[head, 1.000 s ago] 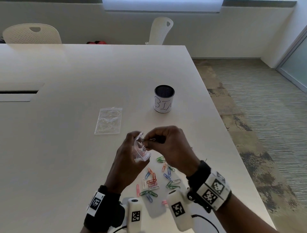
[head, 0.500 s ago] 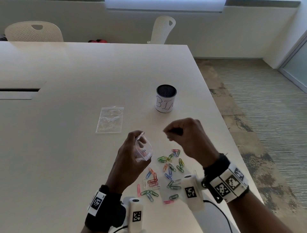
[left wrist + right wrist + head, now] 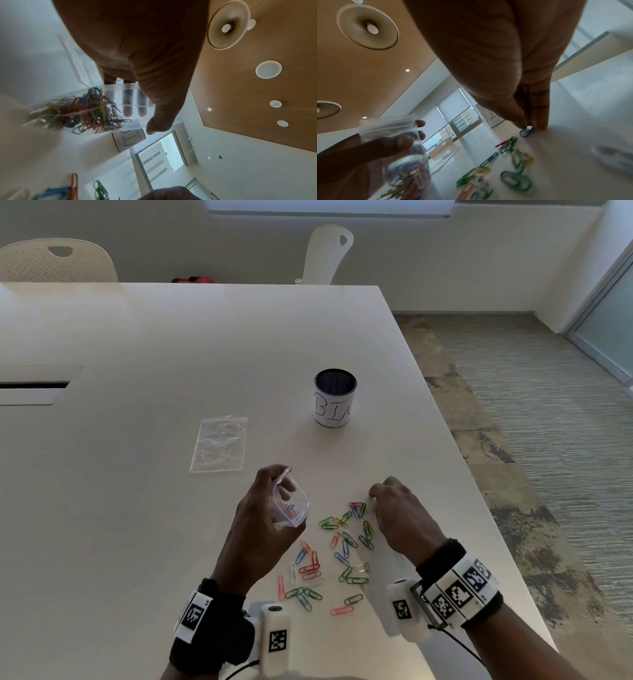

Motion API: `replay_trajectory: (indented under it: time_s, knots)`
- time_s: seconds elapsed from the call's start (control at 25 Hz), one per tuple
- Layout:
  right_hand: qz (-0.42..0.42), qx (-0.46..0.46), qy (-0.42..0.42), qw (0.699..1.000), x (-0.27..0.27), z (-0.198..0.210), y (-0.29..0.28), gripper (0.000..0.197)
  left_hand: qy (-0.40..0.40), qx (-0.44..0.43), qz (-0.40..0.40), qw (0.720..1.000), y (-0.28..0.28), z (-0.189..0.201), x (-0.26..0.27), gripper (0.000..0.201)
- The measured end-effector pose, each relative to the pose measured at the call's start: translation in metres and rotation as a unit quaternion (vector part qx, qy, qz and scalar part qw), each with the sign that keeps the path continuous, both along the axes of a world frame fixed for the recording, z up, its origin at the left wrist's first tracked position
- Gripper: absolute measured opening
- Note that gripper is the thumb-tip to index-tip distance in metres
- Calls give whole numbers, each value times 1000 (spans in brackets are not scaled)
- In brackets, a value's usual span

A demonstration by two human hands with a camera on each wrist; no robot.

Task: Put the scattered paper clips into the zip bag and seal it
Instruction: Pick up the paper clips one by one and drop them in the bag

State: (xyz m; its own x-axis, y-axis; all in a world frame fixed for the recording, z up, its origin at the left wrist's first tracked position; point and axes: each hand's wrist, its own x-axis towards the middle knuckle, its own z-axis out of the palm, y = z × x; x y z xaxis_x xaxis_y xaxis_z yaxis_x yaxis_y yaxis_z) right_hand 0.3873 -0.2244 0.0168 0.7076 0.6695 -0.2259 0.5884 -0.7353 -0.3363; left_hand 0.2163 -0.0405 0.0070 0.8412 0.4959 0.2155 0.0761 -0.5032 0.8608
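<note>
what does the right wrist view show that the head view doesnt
Only the right wrist view shows the right hand's fingertips pinching a blue paper clip on the table. Only the head view shows the spare zip bag lying flat and the whole spread of loose clips. Both show the left hand holding the open zip bag and the labelled cup.

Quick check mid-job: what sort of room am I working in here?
Probably an office meeting room: a large white conference table with a cable slot, perforated white chairs along the far side, patterned carpet, and a slatted wood ceiling with round recessed lights.
</note>
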Motion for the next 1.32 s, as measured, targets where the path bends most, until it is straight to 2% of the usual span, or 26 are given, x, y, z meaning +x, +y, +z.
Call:
replay_trajectory:
  time_s: [0.16, 0.28, 0.4, 0.48, 0.56, 0.72, 0.8, 0.96, 1.08, 1.32]
  knots:
    - [64, 37, 59, 995, -8, 6, 6, 33, -3, -2, 1, 1000, 0, 1, -1, 66]
    - [77, 65, 78, 992, -6, 19, 8, 36, -3, 2, 3, 1000, 1, 1, -2, 67]
    - [121, -7, 63, 991, -9, 25, 6, 82, -6, 8, 4, 1000, 2, 1, -2, 69]
    - [154, -46, 57, 985, -16, 25, 6, 99, -6, 10, 4, 1000, 2, 1, -2, 69]
    - [167, -40, 50, 984, -23, 20, 7, 92, -6, 10, 3, 1000, 2, 1, -1, 68]
    - [145, 28, 49, 988, -26, 13, 13, 42, -7, 17, 0, 1000, 2, -1, 0, 68]
    - [133, 46, 46, 989, -26, 12, 14, 26, -7, 19, -1, 1000, 2, -1, 0, 69]
    - [168, 32, 7, 985, -32, 10, 15, 30, -5, 25, -1, 1000, 2, -2, 0, 69]
    - [198, 40, -14, 979, -40, 11, 18, 20, -7, 25, 0, 1000, 2, -2, 0, 68]
    - [215, 34, -45, 975, -44, 15, 23, 19, -9, 24, 3, 1000, 3, 0, -1, 70]
